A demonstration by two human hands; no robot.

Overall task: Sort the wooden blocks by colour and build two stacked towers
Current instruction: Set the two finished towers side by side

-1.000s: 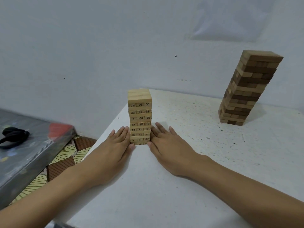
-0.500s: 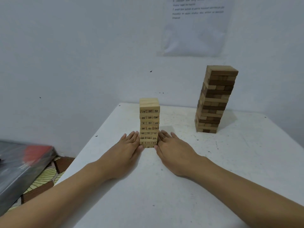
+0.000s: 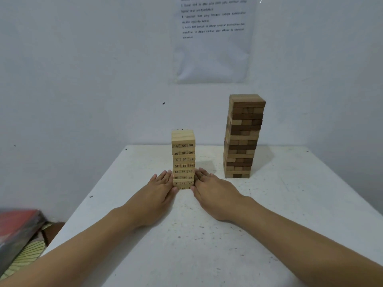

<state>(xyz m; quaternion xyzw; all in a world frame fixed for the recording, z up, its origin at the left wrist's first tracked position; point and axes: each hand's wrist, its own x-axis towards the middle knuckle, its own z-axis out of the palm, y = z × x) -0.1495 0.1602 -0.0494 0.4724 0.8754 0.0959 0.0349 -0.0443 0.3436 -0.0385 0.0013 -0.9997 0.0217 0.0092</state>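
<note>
A short tower of light, numbered wooden blocks point(image 3: 183, 156) stands near the middle of the white table point(image 3: 207, 245). My left hand point(image 3: 158, 190) lies flat against the tower's lower left side, fingers straight. My right hand point(image 3: 211, 190) presses flat against its lower right side. Neither hand holds a block. A taller tower of mixed brown and tan blocks point(image 3: 242, 137) stands farther back to the right, apart from both hands.
A printed sheet point(image 3: 213, 38) hangs on the white wall behind the table. Left of the table, lower down, lie a red and grey item point(image 3: 16, 226) and a patterned mat point(image 3: 29, 251). The table's left edge runs close to my left forearm.
The view has swung up and to the right, so both towers sit more centred. My hands stay flat against the light tower's base.
</note>
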